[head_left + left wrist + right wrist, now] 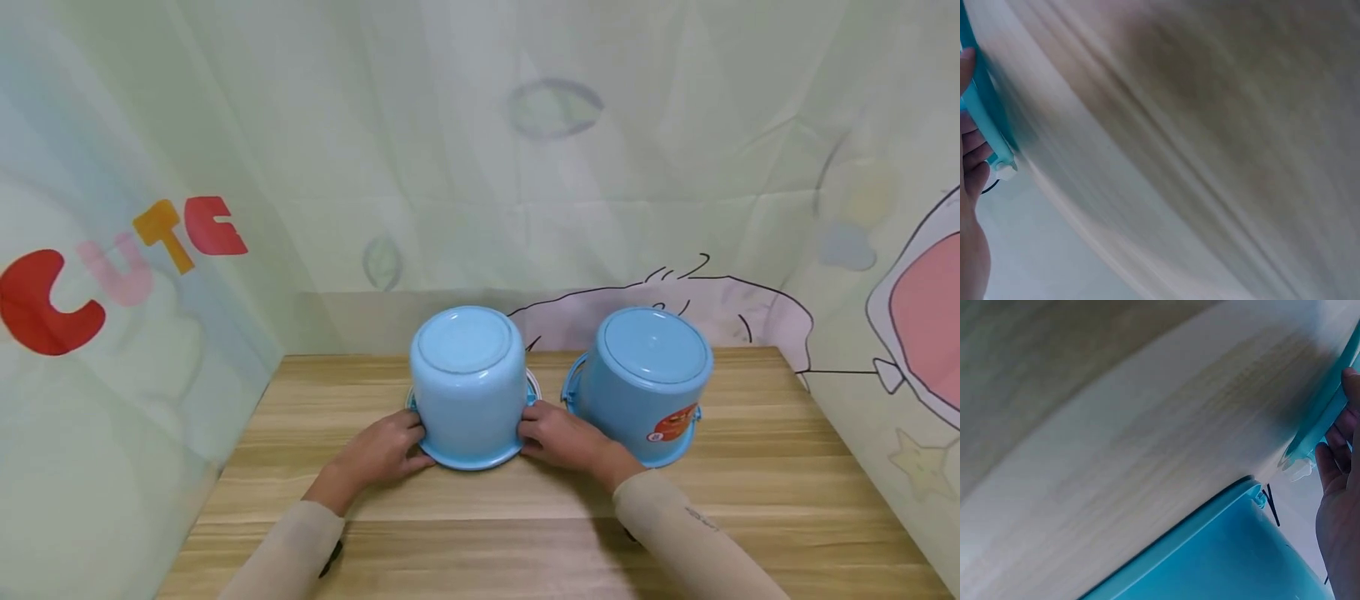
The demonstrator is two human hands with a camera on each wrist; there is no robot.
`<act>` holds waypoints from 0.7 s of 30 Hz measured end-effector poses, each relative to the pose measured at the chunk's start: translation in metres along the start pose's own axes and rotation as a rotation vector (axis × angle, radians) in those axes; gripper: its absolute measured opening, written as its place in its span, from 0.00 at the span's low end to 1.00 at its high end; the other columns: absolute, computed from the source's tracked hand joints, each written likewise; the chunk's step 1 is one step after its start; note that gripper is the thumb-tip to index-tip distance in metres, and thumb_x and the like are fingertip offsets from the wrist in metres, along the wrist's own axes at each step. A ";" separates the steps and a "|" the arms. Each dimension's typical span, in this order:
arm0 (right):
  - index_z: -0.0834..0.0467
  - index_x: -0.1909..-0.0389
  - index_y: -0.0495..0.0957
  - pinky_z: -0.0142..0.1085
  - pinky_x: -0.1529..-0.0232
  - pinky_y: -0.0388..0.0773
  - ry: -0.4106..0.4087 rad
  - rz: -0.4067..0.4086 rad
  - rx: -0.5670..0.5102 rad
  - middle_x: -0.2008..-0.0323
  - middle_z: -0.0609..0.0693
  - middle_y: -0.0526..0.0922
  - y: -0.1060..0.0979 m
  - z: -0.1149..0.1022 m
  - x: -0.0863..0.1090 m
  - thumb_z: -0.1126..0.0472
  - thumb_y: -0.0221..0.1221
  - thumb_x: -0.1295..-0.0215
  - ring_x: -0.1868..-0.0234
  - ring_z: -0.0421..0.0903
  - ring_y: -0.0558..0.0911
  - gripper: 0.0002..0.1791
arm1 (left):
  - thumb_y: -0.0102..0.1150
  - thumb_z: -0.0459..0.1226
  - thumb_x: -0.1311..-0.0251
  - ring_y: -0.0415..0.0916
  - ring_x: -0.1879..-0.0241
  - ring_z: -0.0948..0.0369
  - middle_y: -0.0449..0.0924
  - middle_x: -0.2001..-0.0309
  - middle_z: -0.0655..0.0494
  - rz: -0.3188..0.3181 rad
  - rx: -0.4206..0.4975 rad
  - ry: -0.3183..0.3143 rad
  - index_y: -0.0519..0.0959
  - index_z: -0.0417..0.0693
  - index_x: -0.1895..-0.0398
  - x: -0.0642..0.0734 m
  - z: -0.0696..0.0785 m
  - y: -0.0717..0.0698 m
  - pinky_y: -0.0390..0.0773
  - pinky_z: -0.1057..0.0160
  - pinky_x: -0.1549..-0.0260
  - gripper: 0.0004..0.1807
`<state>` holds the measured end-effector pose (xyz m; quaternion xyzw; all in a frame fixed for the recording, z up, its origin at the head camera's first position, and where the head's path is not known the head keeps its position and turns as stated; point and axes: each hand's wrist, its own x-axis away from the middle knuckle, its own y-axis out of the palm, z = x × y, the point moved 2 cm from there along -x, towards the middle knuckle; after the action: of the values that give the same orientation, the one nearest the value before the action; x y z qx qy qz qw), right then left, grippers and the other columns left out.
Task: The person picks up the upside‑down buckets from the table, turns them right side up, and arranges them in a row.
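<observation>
A light blue bucket (468, 400) stands upside down on the wooden table, its base facing up. My left hand (381, 448) holds its rim at the left, and my right hand (564, 435) holds the rim at the right. In the left wrist view, the thumb lies on the bucket's rim (990, 128) with the fingers curled at its other side. The right wrist view has a similar grip on the rim (1319, 422). A white ring-like edge, partly hidden, shows behind the bucket near its handle ends.
To the right, a second blue bucket (611, 392) is also upside down, with a red label (672, 423) and its handle hanging at the side. The wooden table (480, 550) meets printed fabric walls (450, 167) at the back and sides.
</observation>
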<state>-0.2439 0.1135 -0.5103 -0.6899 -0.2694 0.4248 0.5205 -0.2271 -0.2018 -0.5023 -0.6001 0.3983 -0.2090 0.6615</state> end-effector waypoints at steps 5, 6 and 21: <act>0.51 0.70 0.77 0.33 0.60 0.76 -0.002 0.017 0.002 0.66 0.45 0.73 0.000 -0.001 0.000 0.57 0.72 0.37 0.63 0.42 0.74 0.11 | 0.79 0.47 0.47 0.71 0.67 0.63 0.77 0.66 0.58 0.052 -0.026 0.004 0.82 0.46 0.70 0.003 0.001 0.000 0.80 0.64 0.66 0.17; 0.51 0.70 0.76 0.33 0.61 0.75 -0.003 0.021 0.002 0.67 0.44 0.73 -0.001 -0.001 0.000 0.58 0.72 0.37 0.63 0.42 0.73 0.12 | 0.79 0.45 0.47 0.71 0.67 0.63 0.77 0.67 0.57 0.069 -0.028 0.008 0.82 0.45 0.71 0.004 0.001 0.000 0.80 0.64 0.66 0.17; 0.51 0.70 0.72 0.32 0.62 0.71 0.034 0.007 0.001 0.66 0.45 0.68 -0.011 -0.006 0.001 0.63 0.70 0.40 0.64 0.42 0.69 0.13 | 0.76 0.34 0.51 0.72 0.66 0.62 0.76 0.66 0.56 0.165 -0.017 -0.018 0.80 0.44 0.70 0.010 0.008 -0.005 0.82 0.63 0.65 0.12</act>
<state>-0.2371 0.1149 -0.4993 -0.6979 -0.2579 0.4149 0.5237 -0.2137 -0.2050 -0.5005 -0.5726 0.4420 -0.1451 0.6751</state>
